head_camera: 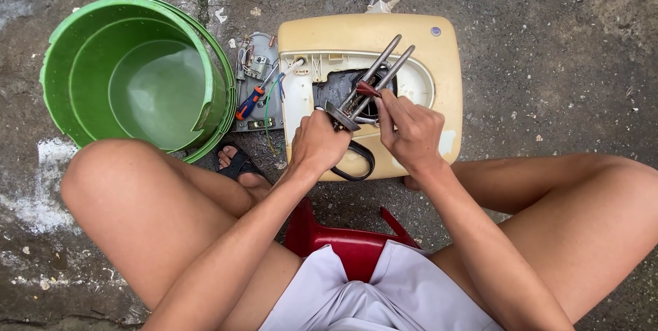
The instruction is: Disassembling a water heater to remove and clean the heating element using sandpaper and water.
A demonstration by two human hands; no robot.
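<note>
Gripping heating element (pixel 375 76) | both hands: left hand (pixel 317 142), right hand (pixel 410 131) | bucket (pixel 62 50) well apart

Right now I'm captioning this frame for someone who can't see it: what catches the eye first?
The big green bucket at upper left, holding a little water. Right of it, a cream-coloured appliance casing lies open on the concrete, where the left hand and right hand grip a metal heating element. A screwdriver lies between bucket and casing.

The left hand (pixel 319 144) is closed in a fist, the right hand (pixel 410 130) pinches with fingertips (both arms bent inward).
</note>
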